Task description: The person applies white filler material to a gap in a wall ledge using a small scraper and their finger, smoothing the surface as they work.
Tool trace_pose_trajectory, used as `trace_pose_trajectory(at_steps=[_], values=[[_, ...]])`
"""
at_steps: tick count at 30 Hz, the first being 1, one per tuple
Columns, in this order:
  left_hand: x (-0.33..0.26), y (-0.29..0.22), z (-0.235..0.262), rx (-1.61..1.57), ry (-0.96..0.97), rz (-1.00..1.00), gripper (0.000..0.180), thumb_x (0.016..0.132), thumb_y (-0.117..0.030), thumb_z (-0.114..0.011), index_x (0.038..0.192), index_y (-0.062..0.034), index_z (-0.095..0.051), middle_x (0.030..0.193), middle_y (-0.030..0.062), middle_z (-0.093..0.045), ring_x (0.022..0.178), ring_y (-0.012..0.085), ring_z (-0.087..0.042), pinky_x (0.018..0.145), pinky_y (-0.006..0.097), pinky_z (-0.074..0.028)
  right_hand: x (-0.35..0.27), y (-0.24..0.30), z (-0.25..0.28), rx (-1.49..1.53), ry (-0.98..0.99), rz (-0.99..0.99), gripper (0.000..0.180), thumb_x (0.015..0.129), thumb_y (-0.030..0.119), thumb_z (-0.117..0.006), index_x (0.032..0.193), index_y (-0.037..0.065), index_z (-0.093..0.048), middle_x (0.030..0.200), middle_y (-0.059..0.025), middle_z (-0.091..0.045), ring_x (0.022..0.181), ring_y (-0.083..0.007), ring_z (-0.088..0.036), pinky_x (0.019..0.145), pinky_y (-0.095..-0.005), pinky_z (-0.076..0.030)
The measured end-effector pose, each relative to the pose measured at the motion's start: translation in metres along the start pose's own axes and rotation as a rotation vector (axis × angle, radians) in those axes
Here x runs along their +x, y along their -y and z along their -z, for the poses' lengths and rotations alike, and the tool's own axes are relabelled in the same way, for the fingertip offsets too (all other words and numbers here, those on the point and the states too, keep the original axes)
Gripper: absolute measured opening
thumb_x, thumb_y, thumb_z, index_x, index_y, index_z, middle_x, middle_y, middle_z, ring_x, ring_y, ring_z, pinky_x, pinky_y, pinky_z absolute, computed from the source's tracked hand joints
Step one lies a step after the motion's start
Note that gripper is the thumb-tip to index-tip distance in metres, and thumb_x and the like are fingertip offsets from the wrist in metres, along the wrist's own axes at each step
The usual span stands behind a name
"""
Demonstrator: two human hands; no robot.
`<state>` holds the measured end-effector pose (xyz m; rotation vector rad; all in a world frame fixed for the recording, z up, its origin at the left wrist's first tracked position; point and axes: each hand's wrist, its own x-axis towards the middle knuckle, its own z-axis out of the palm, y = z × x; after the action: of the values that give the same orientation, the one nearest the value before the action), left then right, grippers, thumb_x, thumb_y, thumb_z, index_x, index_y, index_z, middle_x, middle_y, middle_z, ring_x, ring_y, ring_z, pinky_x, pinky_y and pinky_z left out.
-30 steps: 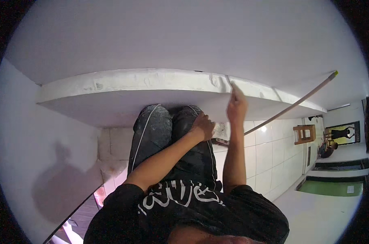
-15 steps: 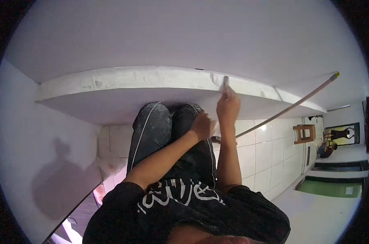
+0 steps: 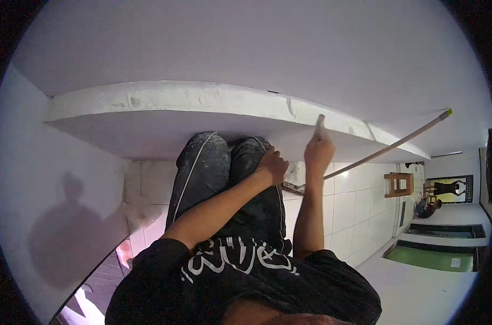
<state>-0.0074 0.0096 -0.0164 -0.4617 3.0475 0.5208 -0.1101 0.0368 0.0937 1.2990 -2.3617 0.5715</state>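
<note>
My right hand (image 3: 319, 151) is closed on a slim tool (image 3: 321, 121), its grey-brown tip touching or just in front of a long white ledge (image 3: 240, 100). Blur and the fingers hide what kind of tool it is. Along the ledge the white coating is uneven, with smears and a dark crack-like mark. My left hand (image 3: 274, 165) rests by my right knee with its fingers curled in. Whatever it may hold is hidden. Beside that hand stands a box-like container (image 3: 294, 176) with whitish stuff on it, partly covered by my right forearm.
A long wooden pole (image 3: 386, 148) with a yellow-green end leans against the wall right of my forearm. Farther right, a wooden stool (image 3: 399, 184) stands on white floor tiles (image 3: 343, 214). Two people (image 3: 446, 188) are in the background, near a green door (image 3: 435, 255). Another wall (image 3: 72, 162) closes the left side.
My right hand and its tool have moved right along the ledge and slightly lower. My left hand stays at my knee. The view has shifted slightly, showing more of the box-like container.
</note>
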Motion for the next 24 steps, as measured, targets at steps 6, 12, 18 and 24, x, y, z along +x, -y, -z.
trace_pose_trajectory(at_steps=[6, 12, 18, 24], values=[[0.001, 0.011, -0.039, -0.464, -0.928, -0.171, 0.021, 0.084, -0.025, -0.061, 0.084, -0.0092, -0.074, 0.084, 0.0134, -0.073, 0.096, 0.0315, -0.064, 0.091, 0.045, -0.04, -0.014, 0.104, -0.002, 0.265, 0.047, 0.075, 0.045, 0.094, 0.002, -0.052, 0.138, 0.001, -0.055, 0.075, -0.0219, -0.063, 0.069, -0.0416, -0.063, 0.062, -0.0486, -0.05], [-0.005, 0.013, -0.011, -0.277, -0.84, -0.107, 0.022, 0.085, -0.027, -0.061, 0.086, -0.009, -0.074, 0.087, 0.014, -0.073, 0.101, 0.0304, -0.064, 0.095, 0.045, -0.039, -0.002, 0.095, 0.007, 0.382, 0.155, -0.067, 0.031, 0.095, 0.006, -0.057, 0.123, 0.0, -0.067, 0.091, -0.0274, -0.069, 0.084, -0.0458, -0.067, 0.075, -0.049, -0.053], [0.001, 0.001, -0.005, -0.049, -0.075, 0.019, 0.026, 0.09, -0.029, -0.057, 0.1, -0.0106, -0.073, 0.1, 0.0104, -0.073, 0.114, 0.0264, -0.06, 0.106, 0.047, -0.028, 0.024, -0.009, 0.021, 0.277, -0.028, -0.153, 0.029, 0.099, 0.01, -0.055, 0.121, -0.005, -0.067, 0.092, -0.0266, -0.07, 0.082, -0.034, -0.071, 0.07, -0.0413, -0.053], [0.0, 0.006, -0.011, -0.109, -0.183, -0.02, 0.027, 0.087, -0.031, -0.059, 0.1, -0.0107, -0.072, 0.101, 0.009, -0.073, 0.108, 0.0249, -0.061, 0.1, 0.045, -0.032, 0.021, 0.028, -0.014, -0.001, -0.042, -0.048, 0.033, 0.097, 0.011, -0.049, 0.125, 0.001, -0.064, 0.072, -0.022, -0.064, 0.066, -0.0409, -0.063, 0.059, -0.05, -0.048]])
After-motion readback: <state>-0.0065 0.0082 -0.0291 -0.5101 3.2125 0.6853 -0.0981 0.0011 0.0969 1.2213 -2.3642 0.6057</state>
